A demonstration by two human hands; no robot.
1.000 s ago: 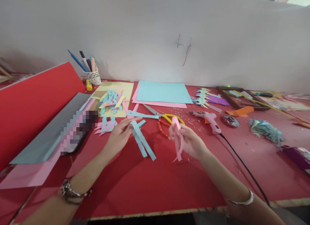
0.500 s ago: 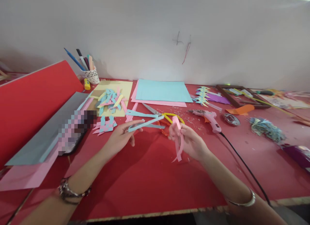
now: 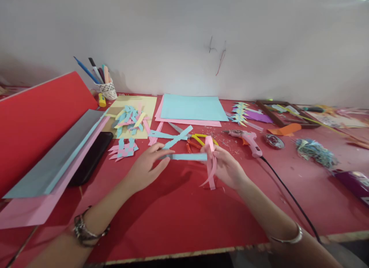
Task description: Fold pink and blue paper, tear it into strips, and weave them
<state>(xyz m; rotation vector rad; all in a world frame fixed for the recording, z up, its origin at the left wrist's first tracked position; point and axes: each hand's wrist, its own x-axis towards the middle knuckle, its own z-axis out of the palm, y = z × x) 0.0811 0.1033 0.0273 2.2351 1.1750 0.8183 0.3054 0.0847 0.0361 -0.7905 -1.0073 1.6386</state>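
Observation:
My left hand [image 3: 150, 164] is closed on a folded blue paper strip [image 3: 187, 157]. One leg of that strip slants up and away, while the other runs level toward my right hand. A folded pink paper strip [image 3: 211, 168] hangs from my right hand [image 3: 226, 164], pinched between thumb and fingers with its loose ends pointing down. The level blue leg reaches the pink strip; whether they touch I cannot tell. Just beyond my hands lie scissors with yellow handles [image 3: 200, 139] and more blue strips [image 3: 164, 135]. A woven pink and blue paper piece [image 3: 123, 148] rests left of my left hand.
Blue sheets [image 3: 194, 107] over pink ones lie by the wall. Cut strips [image 3: 131, 120] sit on a yellow sheet [image 3: 150, 102]. A pink glue gun [image 3: 249, 139] with a black cord is on the right, a black phone [image 3: 92, 158] on the left. A pen cup [image 3: 108, 90] stands behind.
The blue strip in my left hand has spread wider, one leg tilting upward and the other swinging level toward my right hand. My right hand has barely moved.

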